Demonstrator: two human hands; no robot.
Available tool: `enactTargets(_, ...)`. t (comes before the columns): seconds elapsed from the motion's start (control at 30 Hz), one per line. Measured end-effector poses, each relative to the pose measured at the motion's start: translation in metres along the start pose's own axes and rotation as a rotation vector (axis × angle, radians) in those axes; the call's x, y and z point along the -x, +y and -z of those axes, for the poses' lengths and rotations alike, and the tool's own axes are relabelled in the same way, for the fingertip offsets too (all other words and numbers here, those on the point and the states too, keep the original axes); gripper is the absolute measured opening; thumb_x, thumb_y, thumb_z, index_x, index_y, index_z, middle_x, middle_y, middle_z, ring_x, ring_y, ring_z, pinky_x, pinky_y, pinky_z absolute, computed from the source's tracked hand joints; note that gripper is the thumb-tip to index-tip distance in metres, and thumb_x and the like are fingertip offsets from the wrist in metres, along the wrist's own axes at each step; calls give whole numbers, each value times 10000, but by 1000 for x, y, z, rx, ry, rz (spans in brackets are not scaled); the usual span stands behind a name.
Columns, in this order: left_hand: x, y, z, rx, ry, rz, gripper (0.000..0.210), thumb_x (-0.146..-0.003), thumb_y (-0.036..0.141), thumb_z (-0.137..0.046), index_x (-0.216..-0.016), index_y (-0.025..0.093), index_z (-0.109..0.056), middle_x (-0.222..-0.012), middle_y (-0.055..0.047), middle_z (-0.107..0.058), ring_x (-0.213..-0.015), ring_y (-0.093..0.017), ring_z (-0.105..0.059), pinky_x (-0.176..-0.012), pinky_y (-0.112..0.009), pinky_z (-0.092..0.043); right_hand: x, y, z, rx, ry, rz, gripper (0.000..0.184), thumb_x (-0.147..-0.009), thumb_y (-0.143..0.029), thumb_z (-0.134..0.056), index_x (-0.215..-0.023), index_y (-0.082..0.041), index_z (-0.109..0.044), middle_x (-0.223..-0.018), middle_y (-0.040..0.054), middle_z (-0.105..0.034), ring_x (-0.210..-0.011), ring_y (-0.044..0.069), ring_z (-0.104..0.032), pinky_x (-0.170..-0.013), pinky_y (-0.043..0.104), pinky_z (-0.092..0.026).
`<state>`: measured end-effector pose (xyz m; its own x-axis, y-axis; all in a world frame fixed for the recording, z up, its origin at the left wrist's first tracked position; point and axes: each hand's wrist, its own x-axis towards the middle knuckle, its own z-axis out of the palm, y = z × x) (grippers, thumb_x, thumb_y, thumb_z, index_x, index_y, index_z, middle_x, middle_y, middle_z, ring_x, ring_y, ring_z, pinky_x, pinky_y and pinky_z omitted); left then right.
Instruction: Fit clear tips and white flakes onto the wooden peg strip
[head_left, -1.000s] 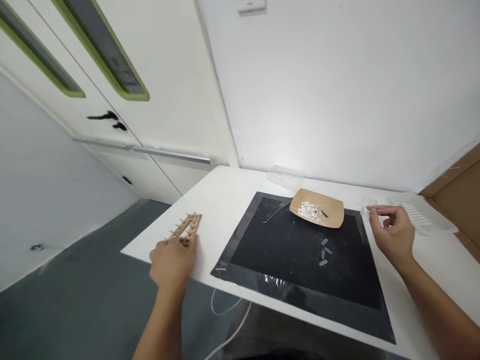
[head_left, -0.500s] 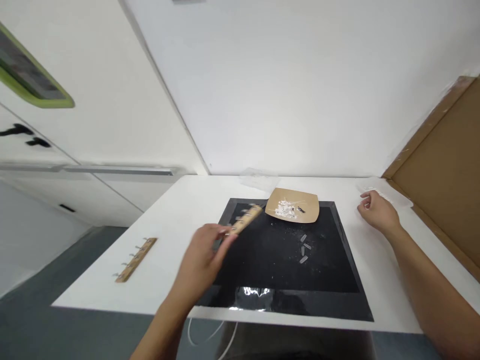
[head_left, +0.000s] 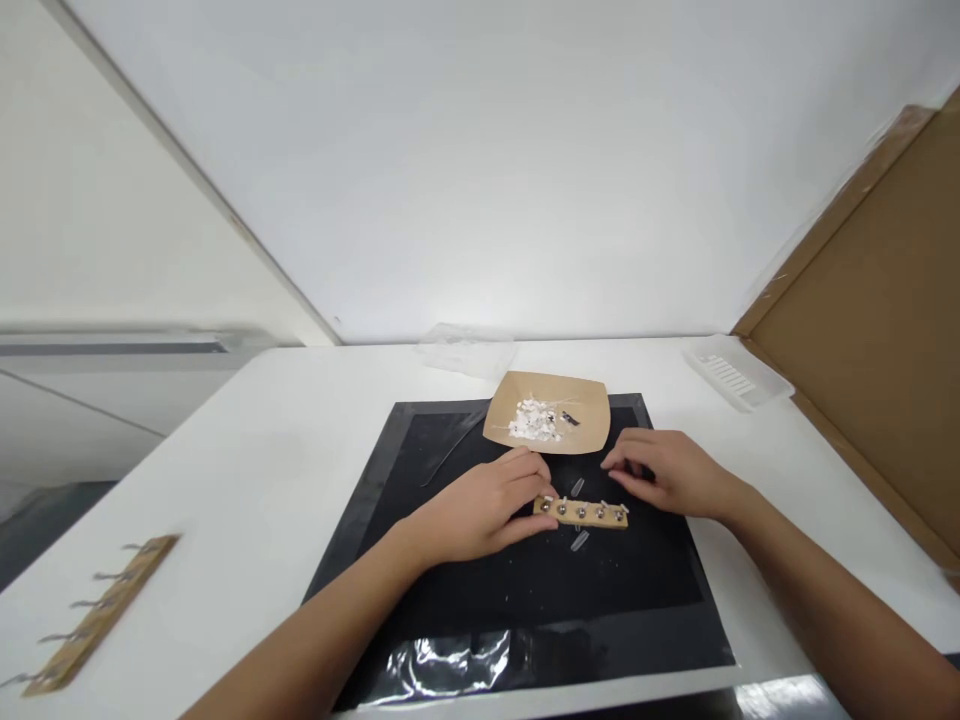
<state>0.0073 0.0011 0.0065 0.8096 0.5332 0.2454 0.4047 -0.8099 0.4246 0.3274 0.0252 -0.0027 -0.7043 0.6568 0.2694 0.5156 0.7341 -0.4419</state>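
Shot from a head-worn camera, facing forward and down across the white bench to the pale wall. Framed from above and behind the left hand and right hand, near enough to include both forearms, with the black mat low in frame.

Left hand grips the left end of a wooden strip with metal studs, over black mat. Right hand just off its right end, fingers curled. Paper tray behind, white bits inside.

The strip is tan with silvery studs, the mat black, the tray light brown, the table white.
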Motion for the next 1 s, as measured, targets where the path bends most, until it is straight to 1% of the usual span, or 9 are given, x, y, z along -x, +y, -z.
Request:
enactTargets(0.03, 3, -1, 0, 7, 0, -2, 204, -1054, 363, -624, -1111, 184, -704, -1071, -96, -696, -1005, -224, -673, -878, -348, -589, -1, -3, -6, -2, -33, 13, 171, -1029, -258, -618, -1157, -273, -731, -995, 25, -733, -788, 169, -689, -669, 289, -530)
enactTargets(0.1, 6, -4, 1, 3, 8, -31, 182, -1044, 350, -634, -1063, 187, -713, -1021, -89, -708, -950, -218, -672, -848, -345, -586, -4, -5, -17, -20, -44, 31, 217, -1056, -317, -624, -1252, -281, -711, -1081, 51, -731, -886, 191, -707, -728, 311, -567)
enactTargets(0.2, 8, -11, 5, 5, 38, -61, 153, -1031, 314, -637, -1011, 188, -720, -975, -88, -719, -900, -212, -673, -825, -345, -581, -6, -4, -31, -18, -46, 50, 298, -1061, -374, -638, -1344, -298, -691, -1097, 62, -720, -939, 211, -712, -789, 344, -597)
enactTargets(0.37, 11, -21, 6, 34, 39, -52, 128, -982, 315, -679, -979, 200, -735, -914, -75, -727, -852, -213, -678, -799, -356, -573, -11, -9, -44, 78, -68, -6, 222, -1061, -335, -639, -1243, -285, -756, -1018, 46, -714, -854, 201, -714, -719, 325, -578)
enactTargets(0.47, 12, -22, 4, 48, 11, -53, 118, -943, 322, -719, -960, 207, -742, -865, -54, -727, -814, -209, -679, -771, -350, -557, -14, -15, -45, 72, -46, -16, 146, -1056, -285, -645, -1119, -268, -776, -1003, 37, -719, -863, 186, -716, -710, 297, -560)
enactTargets(0.6, 11, -23, 0, 111, 5, -51, 107, -899, 327, -769, -916, 222, -751, -804, -26, -721, -769, -192, -680, -739, -323, -541, -15, -21, -46, 150, -74, -26, 133, -1053, -243, -626, -998, -237, -747, -974, 36, -698, -815, 177, -689, -673, 284, -535)
enactTargets(0.7, 10, -23, -1, 145, -20, -26, 98, -870, 319, -789, -888, 228, -758, -795, -17, -716, -756, -184, -679, -723, -308, -534, -14, -20, -45, 162, -94, -17, 129, -1066, -241, -591, -1022, -226, -711, -1013, 49, -680, -830, 185, -678, -689, 297, -545)
enactTargets(0.87, 9, -23, 0, 177, -35, -11, 94, -840, 311, -805, -868, 231, -764, -790, -9, -715, -754, -179, -679, -726, -300, -534, -13, -19, -35, 61, -52, -38, 118, -1070, -208, -540, -1043, -227, -653, -1061, 67, -647, -898, 206, -667, -775, 345, -582)
enactTargets(1.0, 10, -22, 2, 206, -21, -8, 205, -829, 380, -848, -929, 221, -766, -845, -30, -733, -793, -191, -691, -751, -310, -553, -12, -22, -24, -61, -24, -60, 119, -1049, -160, -537, -1046, -237, -628, -1068, 63, -644, -938, 205, -667, -812, 350, -588)
